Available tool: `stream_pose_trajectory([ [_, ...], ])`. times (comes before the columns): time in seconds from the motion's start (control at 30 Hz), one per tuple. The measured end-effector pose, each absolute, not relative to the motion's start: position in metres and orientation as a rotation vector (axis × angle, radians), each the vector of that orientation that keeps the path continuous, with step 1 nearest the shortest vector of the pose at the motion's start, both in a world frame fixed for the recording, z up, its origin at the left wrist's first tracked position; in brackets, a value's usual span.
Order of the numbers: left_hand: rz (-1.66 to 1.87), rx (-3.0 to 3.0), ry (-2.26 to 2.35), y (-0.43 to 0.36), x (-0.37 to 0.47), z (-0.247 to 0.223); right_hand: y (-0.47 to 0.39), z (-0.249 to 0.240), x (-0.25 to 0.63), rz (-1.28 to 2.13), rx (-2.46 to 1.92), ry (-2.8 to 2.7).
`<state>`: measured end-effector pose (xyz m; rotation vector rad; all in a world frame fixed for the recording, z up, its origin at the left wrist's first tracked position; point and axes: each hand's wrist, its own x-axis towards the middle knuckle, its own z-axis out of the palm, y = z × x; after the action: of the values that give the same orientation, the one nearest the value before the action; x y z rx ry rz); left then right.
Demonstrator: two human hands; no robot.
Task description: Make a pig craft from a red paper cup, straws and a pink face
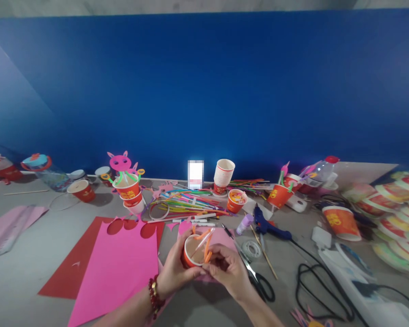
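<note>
My left hand point(176, 263) is wrapped around the side of a red paper cup point(188, 258), tilted so its brownish inside faces me. A bent orange strip point(207, 252), which looks like a pipe cleaner, runs along the rim, and a thin whitish stick point(204, 240) slants across the mouth. My right hand point(227, 269) pinches the strip's lower end at the cup's right rim; the fingertips partly hide the contact. Under the hands lies pink paper point(221, 237). Scissors with black handles point(259, 281) rest just right of my right hand.
Pink point(122, 268) and red sheets point(68, 268) lie on the left. Behind are coloured sticks point(191, 202), a cup stack point(224, 172) and a pink-animal cup figure point(126, 181). A blue glue gun point(271, 227) with a looping cord, tape point(251, 249) and stacked cups point(402, 218) occupy the right.
</note>
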<state>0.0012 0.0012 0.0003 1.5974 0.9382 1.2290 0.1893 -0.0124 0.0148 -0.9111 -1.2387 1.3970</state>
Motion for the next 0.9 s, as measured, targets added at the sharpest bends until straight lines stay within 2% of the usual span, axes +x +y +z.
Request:
stream_pose_trajectory([
  [0.2,1.186,1.7,1.013,0.004,0.001,0.001,-0.005,-0.002,0.185,1.551,-0.818,-1.101],
  [0.4,1.145,1.731,1.063,0.003,0.0,0.0,-0.005,0.011,0.187,1.668,-0.869,-1.077],
  [0.6,1.148,1.681,1.026,0.0,0.0,-0.005,-0.008,0.03,0.187,1.609,-0.92,-1.195],
  [0.9,1.173,1.669,0.993,-0.002,0.0,-0.001,-0.01,0.027,0.191,1.608,-0.87,-1.265],
])
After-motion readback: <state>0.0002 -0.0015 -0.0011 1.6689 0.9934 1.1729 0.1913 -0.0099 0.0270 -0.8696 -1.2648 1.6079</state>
